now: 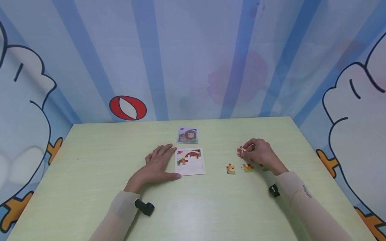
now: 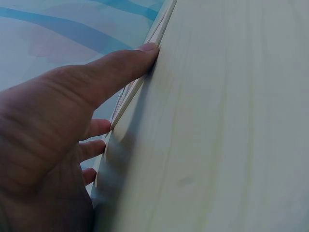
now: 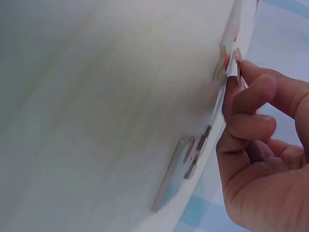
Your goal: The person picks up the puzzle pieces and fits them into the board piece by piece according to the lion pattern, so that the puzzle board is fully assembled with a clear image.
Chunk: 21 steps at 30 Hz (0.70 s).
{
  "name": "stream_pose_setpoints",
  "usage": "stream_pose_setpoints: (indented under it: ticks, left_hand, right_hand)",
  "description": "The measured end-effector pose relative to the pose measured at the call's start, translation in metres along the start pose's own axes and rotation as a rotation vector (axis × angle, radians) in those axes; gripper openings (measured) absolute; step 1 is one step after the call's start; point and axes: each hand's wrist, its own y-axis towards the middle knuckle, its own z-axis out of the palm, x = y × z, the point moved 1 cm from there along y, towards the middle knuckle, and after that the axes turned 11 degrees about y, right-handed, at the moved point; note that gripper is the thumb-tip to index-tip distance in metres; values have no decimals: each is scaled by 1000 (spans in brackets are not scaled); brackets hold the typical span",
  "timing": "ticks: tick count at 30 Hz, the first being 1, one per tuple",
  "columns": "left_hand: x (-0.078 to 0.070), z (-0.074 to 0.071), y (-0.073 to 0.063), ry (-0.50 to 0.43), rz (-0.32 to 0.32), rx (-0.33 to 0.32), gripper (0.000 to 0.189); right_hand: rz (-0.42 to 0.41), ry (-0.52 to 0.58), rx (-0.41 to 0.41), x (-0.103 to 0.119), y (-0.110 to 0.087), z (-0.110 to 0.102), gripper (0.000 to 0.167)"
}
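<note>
My right hand [image 1: 260, 154] pinches a jigsaw piece [image 1: 240, 151] between thumb and fingertips, over the right part of the table. In the right wrist view that piece [image 3: 238, 60] shows nearly edge-on at the fingertips. With fingers spread, my left hand [image 1: 156, 165] lies at the left side of a square puzzle board [image 1: 196, 169]; thumb and index tip meet its edge. Pieces fill the board's upper part with a lion picture, and its lower part shows bare white. Loose pieces lie near the right hand: one [image 1: 230, 169], another [image 1: 248, 167], and a third [image 1: 264, 168] mostly hidden beneath it.
A small card [image 1: 187, 137] printed with a lion lies just behind the puzzle board. The pale table [image 1: 211, 207] ends at a blue striped backdrop [image 1: 187, 60]. Dark wrist devices [image 1: 145, 207] sit at both sleeves.
</note>
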Motion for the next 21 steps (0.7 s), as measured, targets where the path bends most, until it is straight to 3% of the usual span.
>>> stream_pose_setpoints:
  ticks: [5,13,21]
  left_hand:
    - [0,0,0,-1,-2,3,106]
    - [1,0,1,3,-5,2,106]
    - [1,1,1,1,-7,9,106]
  right_hand:
    - [41,101,-21,3,0,3,32]
    - [74,288,31,21,6,19,32]
    - [53,347,97,40,9,47,26]
